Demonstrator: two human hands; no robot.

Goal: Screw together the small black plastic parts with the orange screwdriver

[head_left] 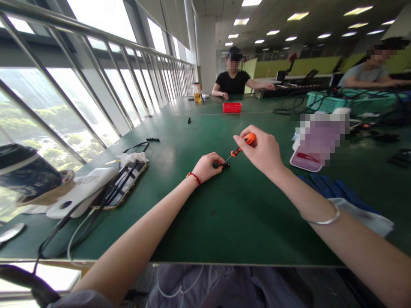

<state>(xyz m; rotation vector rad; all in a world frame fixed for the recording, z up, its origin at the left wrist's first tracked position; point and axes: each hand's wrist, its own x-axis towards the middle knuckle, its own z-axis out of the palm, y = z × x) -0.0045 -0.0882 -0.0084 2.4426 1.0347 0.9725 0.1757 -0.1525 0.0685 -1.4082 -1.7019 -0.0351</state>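
My right hand [261, 147] is closed round the orange and black handle of a screwdriver [236, 152]. Its thin shaft slants down to the left, and the tip meets or hovers just over a small black part [226, 165]; which of the two I cannot tell. With thumb and fingers pinched, my left hand [208, 167] holds that part against the green tabletop [199, 222]. The part's left end is hidden by my fingers, and it is too small for me to name its kind.
A phone [308, 159] and blue gloves [343, 192] lie on the right. Cables, another phone [123, 188] and a dark cup [28, 171] are at left. Ahead stands a red bin [232, 108]; beyond it sits a person [233, 81]. A teal basket [334, 102] is far right.
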